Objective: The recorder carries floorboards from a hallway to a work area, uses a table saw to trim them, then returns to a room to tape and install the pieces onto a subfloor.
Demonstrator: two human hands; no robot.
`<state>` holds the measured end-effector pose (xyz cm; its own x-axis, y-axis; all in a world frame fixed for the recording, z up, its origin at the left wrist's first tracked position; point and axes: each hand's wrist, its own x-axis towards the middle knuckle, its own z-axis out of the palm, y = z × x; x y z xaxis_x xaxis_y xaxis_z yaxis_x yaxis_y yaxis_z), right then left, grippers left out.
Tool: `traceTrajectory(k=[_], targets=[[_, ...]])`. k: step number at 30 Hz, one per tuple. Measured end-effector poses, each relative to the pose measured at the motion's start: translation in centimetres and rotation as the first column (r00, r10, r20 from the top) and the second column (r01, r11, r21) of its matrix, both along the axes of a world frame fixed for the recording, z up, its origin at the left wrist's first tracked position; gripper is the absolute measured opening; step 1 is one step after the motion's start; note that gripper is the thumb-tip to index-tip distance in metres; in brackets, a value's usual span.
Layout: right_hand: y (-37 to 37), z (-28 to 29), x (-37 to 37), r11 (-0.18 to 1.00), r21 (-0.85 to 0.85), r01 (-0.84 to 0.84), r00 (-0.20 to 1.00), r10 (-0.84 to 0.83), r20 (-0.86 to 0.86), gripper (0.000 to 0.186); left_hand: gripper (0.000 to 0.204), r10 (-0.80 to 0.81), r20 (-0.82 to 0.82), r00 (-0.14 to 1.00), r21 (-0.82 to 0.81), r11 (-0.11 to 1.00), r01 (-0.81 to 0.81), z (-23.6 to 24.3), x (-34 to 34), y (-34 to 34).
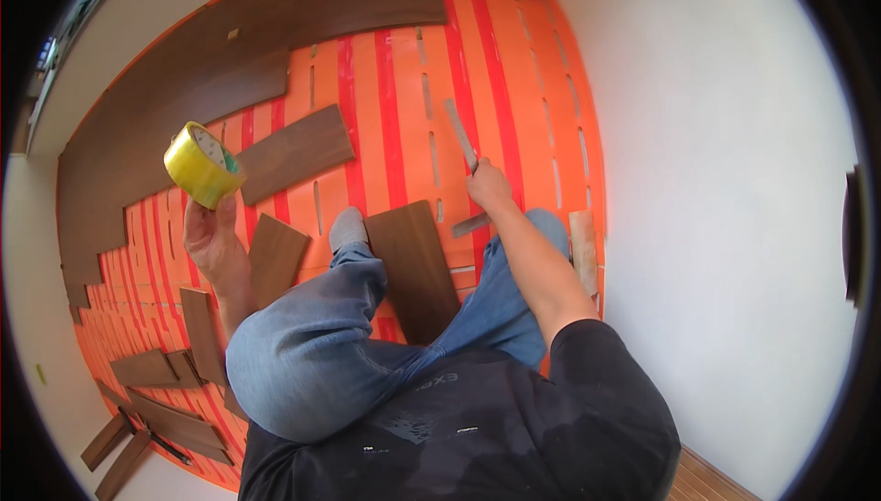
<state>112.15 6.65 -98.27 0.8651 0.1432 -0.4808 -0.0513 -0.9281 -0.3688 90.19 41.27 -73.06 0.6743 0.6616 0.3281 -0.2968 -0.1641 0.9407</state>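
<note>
My left hand (218,249) is raised and closed at the lower edge of a roll of clear yellow packing tape (204,171), its cardboard core showing. Over the orange floor sheet, my right hand (491,187) is closed around a narrow grey-brown strip (460,129) that points away from me. Just below that hand lies a short flat piece (471,225); I cannot tell whether it joins the strip. A loose dark brown floorboard (295,154) lies beyond my left hand, and another board (411,267) is between my legs.
Dark brown flooring (193,70) covers the far and left side in a stepped edge. Orange underlay (404,106) with red stripes and slots spreads around me. Cut boards (179,423) lie scattered at lower left. A white wall (716,226) stands close on the right.
</note>
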Motion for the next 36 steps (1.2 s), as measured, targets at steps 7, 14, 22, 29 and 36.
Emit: traceTrajectory(k=[7,14,22,29,36], targets=[[-0.2,-1.8,-0.4,0.997,0.008,-0.083,0.990,0.081,0.117,0.038,0.032,0.085,-0.051,0.995,0.054,0.995,-0.082,1.0,-0.2,-0.9],[0.1,-2.4,0.1,0.993,-0.048,-0.112,0.982,0.118,0.147,0.042,0.031,0.080,-0.102,0.992,0.160,0.985,-0.063,1.2,0.4,-1.0],[1.0,-0.4,0.2,0.994,-0.061,-0.088,0.996,0.088,0.001,0.037,0.031,0.106,-0.168,0.980,0.264,0.963,-0.059,0.9,0.2,-0.5],[1.3,-2.3,-0.3,0.992,-0.105,-0.073,0.989,0.085,0.119,0.038,0.030,0.091,-0.127,0.988,0.152,0.986,-0.071,-1.0,-0.4,0.8],[1.2,-2.7,-0.7,0.985,-0.138,-0.108,0.968,0.135,0.209,0.041,0.032,0.077,-0.120,0.990,0.176,0.983,-0.055,-1.4,-0.9,1.3]])
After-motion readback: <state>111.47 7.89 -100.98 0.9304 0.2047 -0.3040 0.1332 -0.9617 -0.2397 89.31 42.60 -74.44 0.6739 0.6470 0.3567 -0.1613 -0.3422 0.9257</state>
